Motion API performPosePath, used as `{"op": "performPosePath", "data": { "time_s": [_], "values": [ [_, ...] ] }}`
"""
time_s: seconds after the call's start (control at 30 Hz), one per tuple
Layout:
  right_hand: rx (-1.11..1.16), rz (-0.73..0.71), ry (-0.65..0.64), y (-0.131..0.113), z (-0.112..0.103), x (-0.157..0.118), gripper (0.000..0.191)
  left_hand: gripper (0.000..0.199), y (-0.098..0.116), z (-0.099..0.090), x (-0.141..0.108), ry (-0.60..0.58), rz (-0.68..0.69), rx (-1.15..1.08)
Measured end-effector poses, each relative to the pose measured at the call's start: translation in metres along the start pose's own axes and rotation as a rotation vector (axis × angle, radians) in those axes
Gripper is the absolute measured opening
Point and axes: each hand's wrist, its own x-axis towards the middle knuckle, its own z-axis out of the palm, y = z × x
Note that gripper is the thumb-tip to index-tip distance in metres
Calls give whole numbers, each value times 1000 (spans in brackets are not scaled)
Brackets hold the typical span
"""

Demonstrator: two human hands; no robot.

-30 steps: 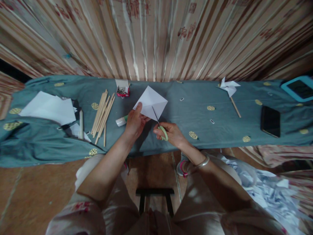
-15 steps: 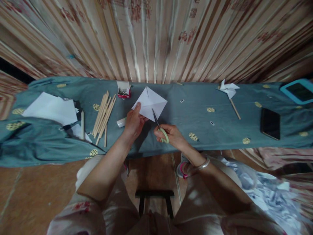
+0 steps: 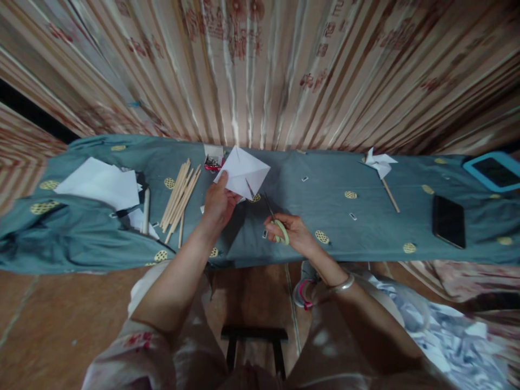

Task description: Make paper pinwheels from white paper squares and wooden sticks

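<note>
A square of white paper with fold creases and slits cut in from its corners is pinched at its left corner by my left hand, thumb on top. My right hand grips a pair of scissors with pale green handles. Their blades point up and left, apart from the paper, just off its lower right edge. Behind the paper's left corner stands a small red and white box of metal pins or clips. A white object under my left hand is mostly hidden.
Left of my hands lie several wooden sticks, a white tube and white paper sheets. To the right are a paper pinwheel on a stick, a black phone and a blue-framed tablet. A curtain hangs behind.
The scissors have drawn back from the paper, down and to the right. A slit now shows at the paper's lower corner. The whole view has shifted slightly.
</note>
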Motion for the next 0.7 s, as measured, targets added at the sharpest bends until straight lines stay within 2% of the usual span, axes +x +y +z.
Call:
{"op": "performPosePath", "data": {
  "time_s": [0.1,0.27,0.4,0.57,0.7],
  "values": [
    [-16,-22,40,-3,-6,2,54,22,-2,0,0,-21,-17,-4],
    [-18,-88,202,-8,-16,7,59,22,-8,0,0,-42,-63,-30],
    [-44,-174,295,-15,-25,10,56,19,-14,0,-1,-55,-108,-12],
    [-27,-236,413,-18,-36,15,53,18,-19,-1,-6,-145,-166,51],
    [2,-269,461,-20,-41,21,46,17,-23,0,-10,-180,-197,93]
  ]
}}
